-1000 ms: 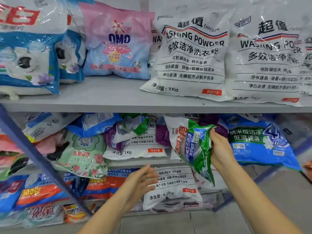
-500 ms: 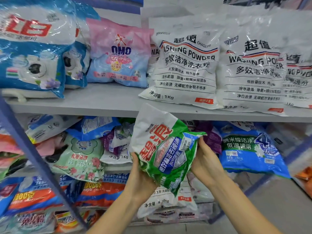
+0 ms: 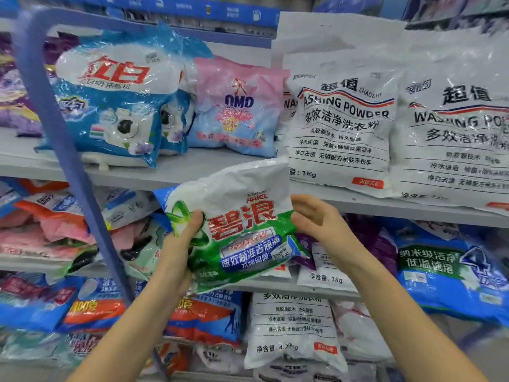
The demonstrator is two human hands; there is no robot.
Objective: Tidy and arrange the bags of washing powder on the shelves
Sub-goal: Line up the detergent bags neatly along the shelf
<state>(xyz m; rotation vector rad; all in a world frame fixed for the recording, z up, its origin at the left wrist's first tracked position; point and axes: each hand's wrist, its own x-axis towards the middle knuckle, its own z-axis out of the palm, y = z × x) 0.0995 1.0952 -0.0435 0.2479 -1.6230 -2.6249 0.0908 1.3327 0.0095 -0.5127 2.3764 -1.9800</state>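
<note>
A green and white Ariel bag (image 3: 242,232) of washing powder hangs in front of the upper shelf's (image 3: 192,166) front edge, label facing me. My left hand (image 3: 179,249) grips its left side, thumb on the front. At the bag's right edge is my right hand (image 3: 322,224), fingers relaxed and spread, just touching it. On the upper shelf stand a blue and white bag (image 3: 110,106), a pink OMO bag (image 3: 237,111) and two large white washing powder bags (image 3: 341,122) (image 3: 457,128).
A blue slanted post (image 3: 63,139) crosses the left side in front of the shelves. The middle shelf holds a jumble of bags, including a blue one (image 3: 446,274) at the right. Below it stands a big white bag (image 3: 294,326) among orange and blue bags.
The Ariel bag came out of the middle shelf and rose to the upper shelf's edge. My left hand took hold of it; my right hand loosened to a touch.
</note>
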